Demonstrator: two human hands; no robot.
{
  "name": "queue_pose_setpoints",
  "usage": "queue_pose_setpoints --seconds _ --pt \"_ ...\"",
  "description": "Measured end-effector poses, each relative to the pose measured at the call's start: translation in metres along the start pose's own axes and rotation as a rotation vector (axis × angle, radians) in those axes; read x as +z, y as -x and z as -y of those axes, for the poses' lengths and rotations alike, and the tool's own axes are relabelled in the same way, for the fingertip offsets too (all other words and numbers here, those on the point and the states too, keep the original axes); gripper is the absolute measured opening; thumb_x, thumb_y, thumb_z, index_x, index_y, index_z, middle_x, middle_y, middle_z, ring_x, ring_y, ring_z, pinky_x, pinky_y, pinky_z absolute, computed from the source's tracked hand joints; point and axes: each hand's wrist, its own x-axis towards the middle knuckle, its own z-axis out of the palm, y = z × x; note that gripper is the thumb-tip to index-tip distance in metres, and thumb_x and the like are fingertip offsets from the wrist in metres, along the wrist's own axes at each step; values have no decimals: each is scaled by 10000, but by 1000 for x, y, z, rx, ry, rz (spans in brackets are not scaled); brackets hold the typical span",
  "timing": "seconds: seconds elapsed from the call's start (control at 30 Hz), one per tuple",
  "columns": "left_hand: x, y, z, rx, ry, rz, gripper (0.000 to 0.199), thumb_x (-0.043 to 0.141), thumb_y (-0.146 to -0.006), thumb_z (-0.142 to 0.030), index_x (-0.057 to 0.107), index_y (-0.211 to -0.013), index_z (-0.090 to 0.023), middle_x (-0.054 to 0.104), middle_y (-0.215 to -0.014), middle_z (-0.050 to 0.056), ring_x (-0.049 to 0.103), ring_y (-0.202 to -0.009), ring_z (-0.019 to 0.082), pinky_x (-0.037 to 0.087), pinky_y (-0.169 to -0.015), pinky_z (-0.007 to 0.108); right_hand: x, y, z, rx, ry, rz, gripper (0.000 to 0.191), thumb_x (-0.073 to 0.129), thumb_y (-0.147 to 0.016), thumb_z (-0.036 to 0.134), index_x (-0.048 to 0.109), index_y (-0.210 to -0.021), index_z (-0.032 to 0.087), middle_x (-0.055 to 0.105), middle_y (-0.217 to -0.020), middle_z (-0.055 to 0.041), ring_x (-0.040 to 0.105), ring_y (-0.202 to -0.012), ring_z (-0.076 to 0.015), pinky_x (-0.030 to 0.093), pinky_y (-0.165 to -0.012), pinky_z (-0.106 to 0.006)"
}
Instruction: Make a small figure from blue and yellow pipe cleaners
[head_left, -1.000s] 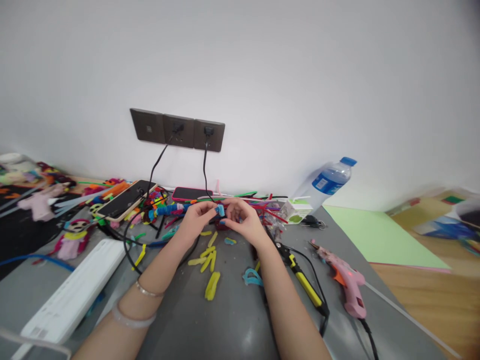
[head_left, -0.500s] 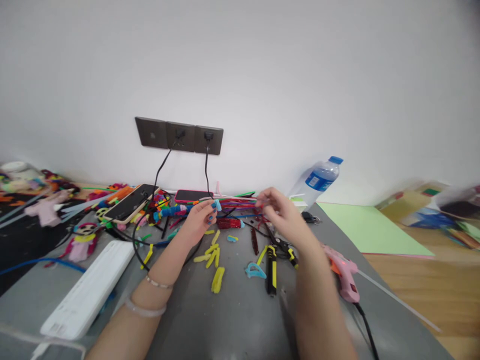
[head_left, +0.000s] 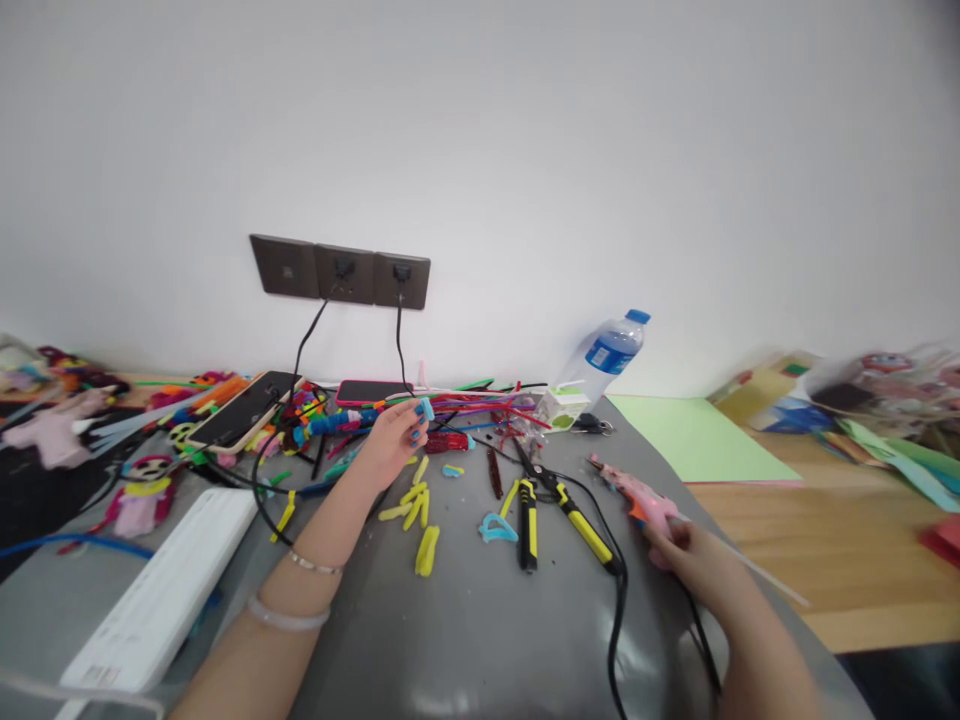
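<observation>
My left hand (head_left: 394, 432) is closed in a pinch around a small light-blue fuzzy piece (head_left: 426, 410), probably chenille stem, above the back of the table. At the right, my right hand (head_left: 686, 555) is wrapped round the handle of a pink glue gun (head_left: 651, 505). Its nozzle points up and left, and a clear glue stick sticks out behind. Yellow-and-black pliers (head_left: 574, 520) lie spread on the table left of the gun. Beside them is a light-blue loop (head_left: 497, 528) of fuzzy stem. Several yellow fuzzy pieces (head_left: 427, 550) lie nearer my left forearm.
A white power strip (head_left: 161, 590) lies at the left, near a phone (head_left: 244, 410) and small fuzzy dolls (head_left: 142, 495). Black cables cross the table. A water bottle (head_left: 611, 355) leans against the wall by a small white-green box (head_left: 564, 408). Green paper sheets (head_left: 690, 435) lie at the right.
My right hand has moved from the stem pile at the back down and right onto the glue gun, and now grips it. My left hand still pinches the blue piece. The view has turned slightly right.
</observation>
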Motion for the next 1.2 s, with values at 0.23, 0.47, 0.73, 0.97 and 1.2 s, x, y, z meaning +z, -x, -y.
queue_pose_setpoints --seconds 0.23,0.47,0.73,0.97,1.2 --pt "-2 -1 2 1 -29 10 229 808 -657 -255 620 -670 -125 464 -596 -34 381 -518 60 321 -456 187 -18 25 5 133 -675 111 337 722 -633 490 668 -764 185 699 -688 -78 637 -581 -221 477 -482 -301" --pt "0 -2 5 -24 -36 13 264 828 -642 -291 621 -668 -129 470 -592 -38 383 -516 59 330 -453 186 -25 59 49 11 -1642 166 218 772 -657 292 670 -845 247 289 -515 95 158 -361 -45 254 -290 -150" --pt "1 -1 5 -30 -23 14 260 825 -644 -281 614 -672 -131 461 -579 -42 382 -523 64 339 -466 189 -49 47 127 -75 -1635 404 384 849 -603 370 707 -949 284 519 -708 -23 533 -585 -147 531 -471 -273" --pt "-2 -6 5 17 4 -35 250 809 -656 -250 584 -672 -143 458 -605 -48 381 -524 61 332 -468 190 0 12 201 -269 -1524 766 355 767 -711 433 646 -966 218 554 -618 38 425 -416 -65 397 -376 -176" --pt "3 -6 4 31 37 -22 241 792 -665 -240 571 -664 -144 457 -631 -42 373 -529 61 313 -470 197 49 12 211 -326 -1554 925 305 643 -827 461 627 -938 178 271 -455 127 125 -338 -45 175 -354 -192"
